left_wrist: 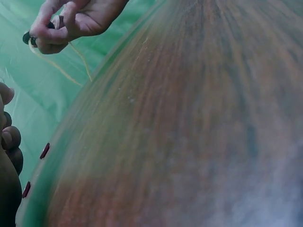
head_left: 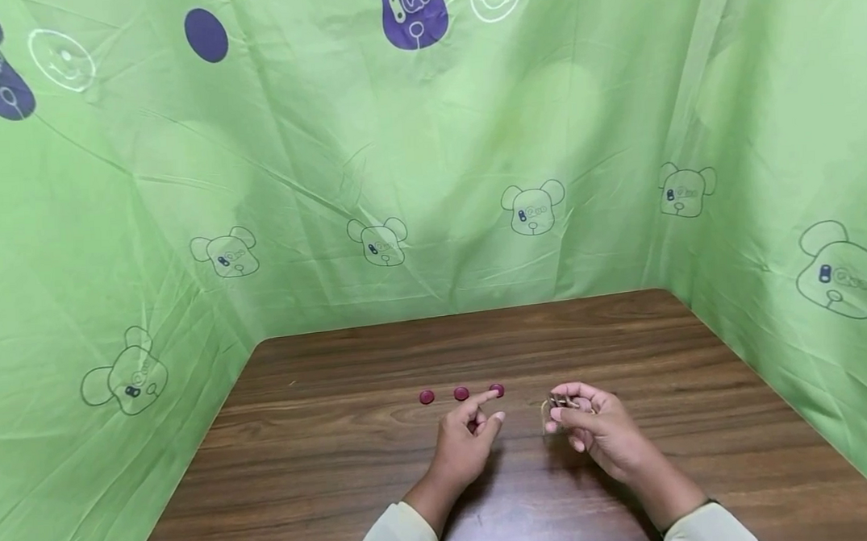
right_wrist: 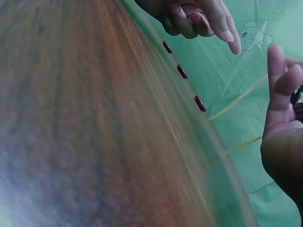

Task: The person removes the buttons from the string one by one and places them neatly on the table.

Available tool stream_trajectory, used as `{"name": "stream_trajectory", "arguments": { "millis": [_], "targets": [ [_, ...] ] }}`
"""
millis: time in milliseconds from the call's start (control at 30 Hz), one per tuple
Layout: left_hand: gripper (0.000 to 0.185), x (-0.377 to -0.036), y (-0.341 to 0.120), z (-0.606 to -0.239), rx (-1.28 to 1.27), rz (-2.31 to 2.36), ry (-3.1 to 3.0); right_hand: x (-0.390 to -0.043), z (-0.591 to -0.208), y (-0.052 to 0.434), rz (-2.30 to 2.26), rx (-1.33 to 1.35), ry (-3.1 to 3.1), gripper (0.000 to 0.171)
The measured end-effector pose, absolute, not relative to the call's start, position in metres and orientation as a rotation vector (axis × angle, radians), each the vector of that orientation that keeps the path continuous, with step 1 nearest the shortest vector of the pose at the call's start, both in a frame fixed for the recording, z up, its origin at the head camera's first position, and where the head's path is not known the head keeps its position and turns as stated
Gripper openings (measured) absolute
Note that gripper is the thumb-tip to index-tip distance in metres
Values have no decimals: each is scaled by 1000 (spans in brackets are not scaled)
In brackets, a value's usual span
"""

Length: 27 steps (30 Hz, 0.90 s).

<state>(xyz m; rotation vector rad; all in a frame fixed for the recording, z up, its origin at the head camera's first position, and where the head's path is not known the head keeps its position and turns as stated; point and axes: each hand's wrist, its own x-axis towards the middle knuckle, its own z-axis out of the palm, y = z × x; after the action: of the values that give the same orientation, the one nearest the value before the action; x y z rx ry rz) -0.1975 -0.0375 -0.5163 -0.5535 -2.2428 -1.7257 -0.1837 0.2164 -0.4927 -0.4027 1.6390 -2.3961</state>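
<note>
Three small dark red discs lie in a row on the table: a left disc [head_left: 427, 397], a middle disc [head_left: 461, 393] and a right disc [head_left: 498, 389]. My left hand [head_left: 464, 445] is just in front of them, its index finger stretched toward the right disc; whether it touches is unclear. Its other fingers are bent and hold nothing. To the right, my right hand [head_left: 608, 431] is raised over the table and pinches small dark bead-like pieces [left_wrist: 27, 38] with a thin yellowish string [right_wrist: 239, 99]. Loose strands dangle from its fingers, which partly hide the pieces.
The brown wood-grain table [head_left: 325, 453] has rounded far corners. Green cloth [head_left: 429, 166] printed with bear heads hangs behind it and along both sides.
</note>
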Motion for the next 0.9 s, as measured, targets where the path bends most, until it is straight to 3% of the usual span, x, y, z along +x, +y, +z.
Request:
{"name": "stream_trajectory", "arguments": {
  "millis": [900],
  "targets": [
    [31, -185, -26, -513, -820, -1946, -2139, -176, -494, 206, -2253, -483, 1718, 32]
  ]
}}
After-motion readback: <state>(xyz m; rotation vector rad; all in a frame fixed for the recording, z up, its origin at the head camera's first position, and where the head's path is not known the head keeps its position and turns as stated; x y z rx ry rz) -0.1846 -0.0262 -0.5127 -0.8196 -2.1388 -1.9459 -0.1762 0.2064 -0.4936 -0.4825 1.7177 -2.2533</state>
